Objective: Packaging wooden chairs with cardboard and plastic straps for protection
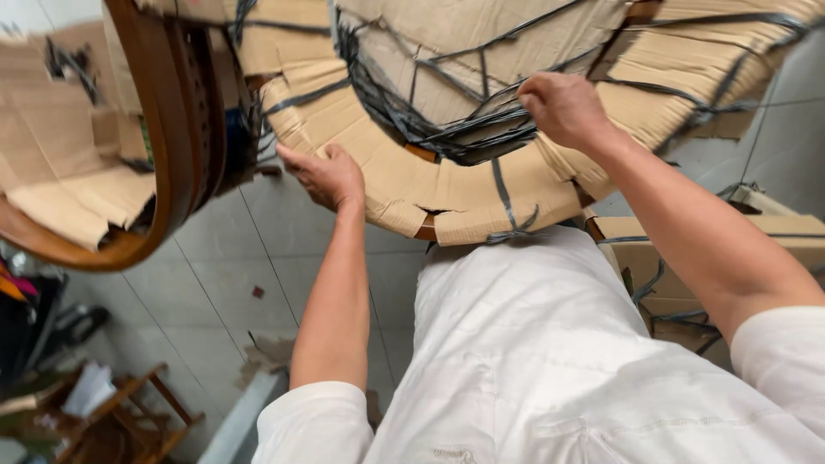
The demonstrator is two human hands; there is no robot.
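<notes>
wrapped round piece point(447, 185) centre, before person | wooden ring point(176, 129) left of it | box point(730, 249) right

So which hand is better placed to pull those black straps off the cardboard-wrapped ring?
Probably the right hand: it is already on the black straps of the cardboard-wrapped ring. The left hand only steadies the rim.

White short-sleeved shirt point(550, 361) w/ stitched seams, forearms bare.
</notes>
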